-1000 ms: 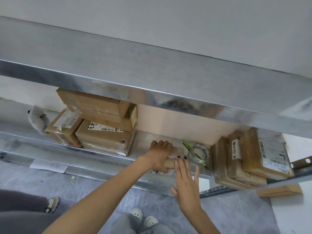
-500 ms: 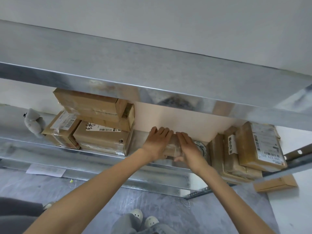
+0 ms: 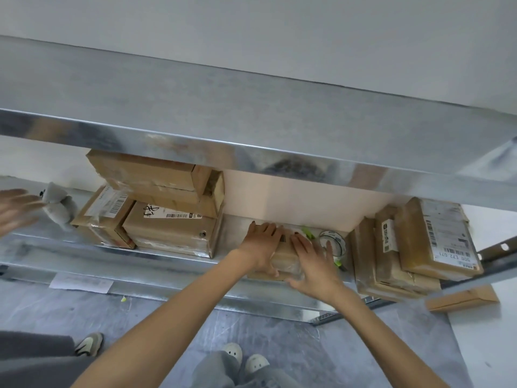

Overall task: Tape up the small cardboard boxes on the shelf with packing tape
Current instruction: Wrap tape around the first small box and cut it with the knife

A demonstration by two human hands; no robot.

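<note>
Subject item: one small brown cardboard box (image 3: pixel 284 257) lies on the lower galvanised metal shelf (image 3: pixel 167 266), near its front edge, between the two groups of parcels. A barcode label shows on the box's top at the far end, and glossy clear film covers its near end. The left hand (image 3: pixel 260 245) lies over the box's left side and top, fingers nearly straight and together and thumb against the near face; it presses rather than clasps. The right hand (image 3: pixel 313 264) lies flat on the right side of the box, fingers spread and straight, thumb at the near lower edge. A roll of clear packing tape (image 3: pixel 333 243) stands just beside the right hand, on the shelf. A green-handled tool (image 3: pixel 307 232) lies behind the hands; its type cannot be told. To the left stands a stack of brown cardboard boxes (image 3: pixel 167 219), with a grey plush toy (image 3: pixel 58 205) beyond it. To the right, taped brown parcels (image 3: pixel 419 247) lean together. A second person's hand (image 3: pixel 16 208), blurred, shows at the left edge.
</note>
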